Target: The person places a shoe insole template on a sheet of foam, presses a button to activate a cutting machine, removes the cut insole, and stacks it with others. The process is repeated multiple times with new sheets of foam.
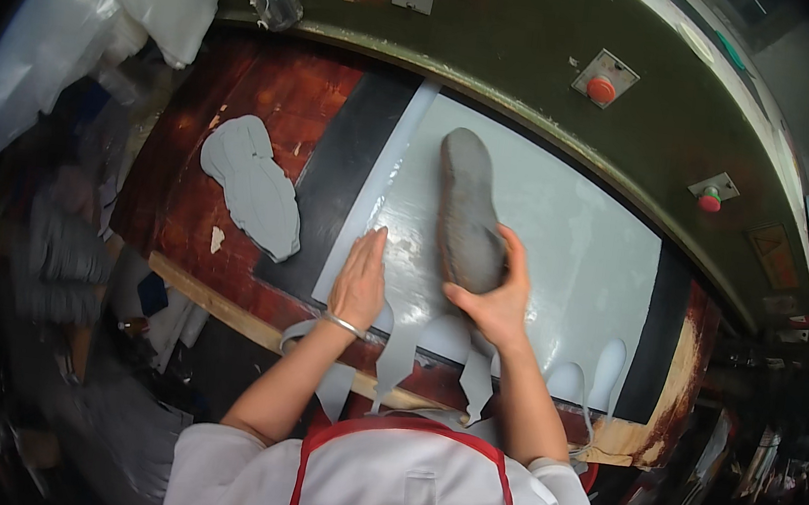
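Observation:
A dark grey, sole-shaped cutting die (472, 195) with a rusty brown side stands on a light grey sheet (575, 242). My right hand (502, 299) grips its near end, thumb on the left side and fingers on the right. My left hand (359, 280) rests on the sheet's left part, fingers stretched out and side by side, holding nothing. Sole-shaped cutouts (446, 337) run along the sheet's near edge, where pointed scraps (399, 362) hang over the table edge. To the left lies a stack of grey sole pieces (254, 186).
A green machine beam (509, 35) with a red button (601, 89) and a green-and-red knob (710, 199) spans the far side. Beneath the sheet is a black board (358, 137) on a reddish-brown table (183, 227). Plastic bags (61, 24) hang far left; stacked grey pieces (70, 254) stand below.

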`<action>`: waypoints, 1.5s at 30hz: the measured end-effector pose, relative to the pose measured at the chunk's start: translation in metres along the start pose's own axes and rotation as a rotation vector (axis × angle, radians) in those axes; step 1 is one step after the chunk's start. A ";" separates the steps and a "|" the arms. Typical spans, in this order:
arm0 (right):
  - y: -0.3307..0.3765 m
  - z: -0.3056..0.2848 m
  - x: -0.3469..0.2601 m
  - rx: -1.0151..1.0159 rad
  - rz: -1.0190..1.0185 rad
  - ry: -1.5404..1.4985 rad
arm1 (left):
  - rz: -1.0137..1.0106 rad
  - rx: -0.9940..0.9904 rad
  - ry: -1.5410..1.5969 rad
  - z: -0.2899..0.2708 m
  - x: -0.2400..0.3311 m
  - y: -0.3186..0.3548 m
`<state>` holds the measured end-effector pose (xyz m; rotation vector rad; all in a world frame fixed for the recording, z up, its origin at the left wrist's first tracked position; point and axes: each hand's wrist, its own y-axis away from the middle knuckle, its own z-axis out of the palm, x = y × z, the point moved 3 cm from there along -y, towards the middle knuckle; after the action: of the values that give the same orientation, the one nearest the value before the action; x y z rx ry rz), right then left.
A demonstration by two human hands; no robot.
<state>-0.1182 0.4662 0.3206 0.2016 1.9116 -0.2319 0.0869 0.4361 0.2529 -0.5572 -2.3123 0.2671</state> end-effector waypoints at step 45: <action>-0.023 -0.173 0.082 0.231 0.466 0.520 | -0.318 -0.032 -0.277 -0.011 -0.005 -0.113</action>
<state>-0.3087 0.4903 0.3031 0.9244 2.2763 -0.0861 0.0620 0.3339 0.2968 -0.1677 -2.6332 0.1626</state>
